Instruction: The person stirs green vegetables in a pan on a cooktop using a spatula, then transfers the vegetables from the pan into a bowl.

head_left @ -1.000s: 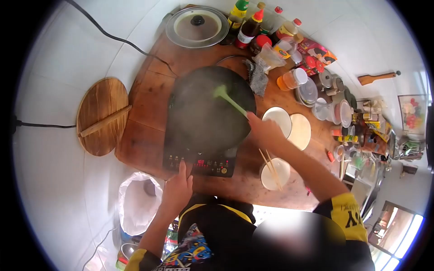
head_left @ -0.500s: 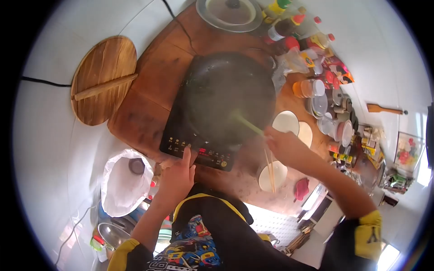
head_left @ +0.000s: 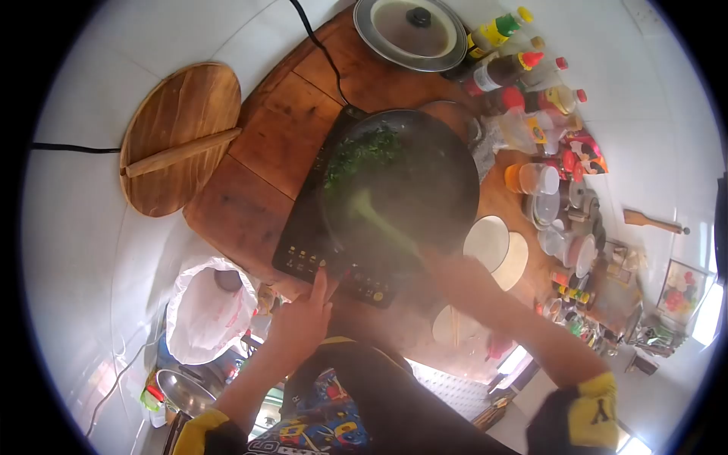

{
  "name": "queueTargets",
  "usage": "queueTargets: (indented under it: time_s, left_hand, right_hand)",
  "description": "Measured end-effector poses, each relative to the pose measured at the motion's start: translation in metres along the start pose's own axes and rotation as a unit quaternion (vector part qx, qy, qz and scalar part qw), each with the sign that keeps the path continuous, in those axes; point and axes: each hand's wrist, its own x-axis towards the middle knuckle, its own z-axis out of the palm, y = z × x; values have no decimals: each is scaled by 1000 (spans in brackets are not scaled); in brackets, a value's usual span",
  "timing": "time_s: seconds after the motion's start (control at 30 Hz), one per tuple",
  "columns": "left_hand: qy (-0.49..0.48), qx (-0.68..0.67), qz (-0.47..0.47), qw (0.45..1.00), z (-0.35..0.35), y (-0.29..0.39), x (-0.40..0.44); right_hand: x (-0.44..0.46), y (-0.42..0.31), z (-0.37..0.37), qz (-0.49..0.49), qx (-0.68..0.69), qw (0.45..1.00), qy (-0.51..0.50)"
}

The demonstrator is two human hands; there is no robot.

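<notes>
A dark wok (head_left: 432, 182) sits on a black induction cooker (head_left: 303, 227), with steam over it. Chopped green leaves (head_left: 368, 154) lie along the wok's upper left side. Closed round a light green spatula (head_left: 387, 226), my right hand (head_left: 461, 284) is at the wok's lower right edge, partly veiled by steam. The spatula's head is inside the wok. My left hand (head_left: 302, 317) has its index finger stretched onto the cooker's control panel; its other fingers are curled, with nothing visible in them.
A round wooden lid (head_left: 182, 136) leans at the left, above a lined bin (head_left: 208, 315). A glass lid (head_left: 409, 34), sauce bottles (head_left: 494, 72) and jars (head_left: 535, 179) line the back and right. Bowls (head_left: 486, 243) stand right of the wok, one with chopsticks (head_left: 455, 326).
The green leaves now show in the wok. The spatula's head has moved left inside it. The view has shifted, and steam covers more of my right hand and the lower bowl.
</notes>
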Motion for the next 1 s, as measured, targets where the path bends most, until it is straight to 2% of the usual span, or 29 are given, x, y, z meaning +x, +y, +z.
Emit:
queueTargets:
  time_s: [0.03, 0.1, 0.17, 0.2, 0.23, 0.3, 0.33, 0.4, 0.43, 0.5, 0.53, 0.57, 0.6, 0.63, 0.7, 0.73, 0.8, 0.83, 0.9, 0.93, 0.97, 1.0]
  left_hand:
    - [-28, 39, -3, 999, -10, 5, 1]
    - [-58, 79, -8, 995, -11, 5, 1]
    - [-1, 92, 6, 996, -7, -9, 4]
    - [1, 92, 6, 996, -9, -9, 4]
    - [-9, 62, -4, 998, -10, -8, 4]
    - [-16, 32, -14, 999, -9, -10, 4]
    - [4, 36, 6, 999, -3, -12, 3]
    - [30, 42, 27, 998, 4, -16, 2]
    - [28, 35, 14, 999, 5, -19, 2]
    - [23, 30, -1, 999, 15, -18, -2]
    - [68, 34, 6, 997, 23, -18, -6]
    - [111, 39, 19, 993, 29, -17, -8]
    - [112, 44, 27, 992, 32, -17, -8]
    - [135, 58, 42, 988, 33, -18, -7]
    - [156, 76, 56, 983, 36, -22, -7]
    - [167, 84, 57, 981, 39, -23, -7]
    - [172, 88, 57, 980, 37, -15, -7]
    - [196, 81, 30, 977, 31, -5, -11]
    - [210, 77, 3, 975, 35, 7, -25]
    - [349, 110, 131, 921, 42, 12, -32]
    - [472, 138, 255, 833, 51, 14, -39]
    - [439, 32, 292, 849, 86, 5, -42]
  right_hand:
    - [23, -4, -6, 11, 37, 999, -1]
    - [39, -15, -34, -40, -80, 992, 86]
    - [16, -3, -41, -39, -113, 992, 48]
    - [7, 5, -45, -39, -151, 988, 9]
    - [5, 10, -46, -39, -151, 988, 10]
    - [8, 20, -46, -268, -243, 932, 4]
    - [18, 20, -45, -267, -243, 933, 6]
    - [67, 18, -61, -255, -315, 909, 95]
    - [84, 31, -74, -287, -365, 877, 123]
    - [81, 36, -76, -224, -311, 900, 206]
    - [70, 36, -68, -223, -307, 901, 208]
    - [54, 36, -57, -129, -226, 941, 215]
    - [35, 35, -47, -33, -142, 964, 222]
    - [18, 37, -25, -28, -140, 963, 228]
    - [-13, 39, 29, 41, 7, 966, 257]
    - [-29, 31, 44, 46, 12, 965, 257]
    - [-58, 14, 63, -100, 71, 944, 307]
    - [-74, 8, 58, -91, 77, 947, 298]
    - [-91, 3, 19, -34, 84, 973, 213]
    - [-101, -4, 2, -25, 96, 974, 205]
    - [-105, -7, -8, -15, 110, 974, 196]
    - [-100, -4, -10, -44, 46, 973, 223]
